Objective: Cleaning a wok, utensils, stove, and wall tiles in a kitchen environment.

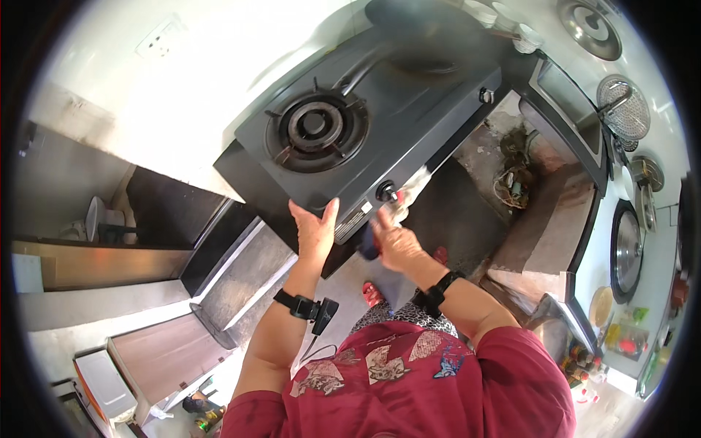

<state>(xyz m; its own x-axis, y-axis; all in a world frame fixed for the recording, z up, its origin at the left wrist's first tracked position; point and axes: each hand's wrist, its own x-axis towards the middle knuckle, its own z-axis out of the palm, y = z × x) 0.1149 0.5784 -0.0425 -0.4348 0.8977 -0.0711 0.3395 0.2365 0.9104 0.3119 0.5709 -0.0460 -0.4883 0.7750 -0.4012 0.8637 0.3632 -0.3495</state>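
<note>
My left hand (315,230) rests at the near left corner of a dark two-burner gas stove (378,139). Its thumb and forefinger are spread over the top edge; the other fingers are hidden. To its right, my right hand (398,243) holds a blurred cloth (414,192), whitish with a red patch, at the stove's front panel. A dark blue piece shows beside that hand, but I cannot tell whether it belongs to the cloth. Just above the fingers is the near black control knob (386,191). The near burner (314,125) has bare pan supports.
A dark wok (432,38) covers the far burner, its handle (367,68) reaching towards the near one. White bowls (527,39) stand behind. On the right are a sink (569,98), a lidded pan (626,252) and a basket (513,188) below. A white wall flanks the stove's left.
</note>
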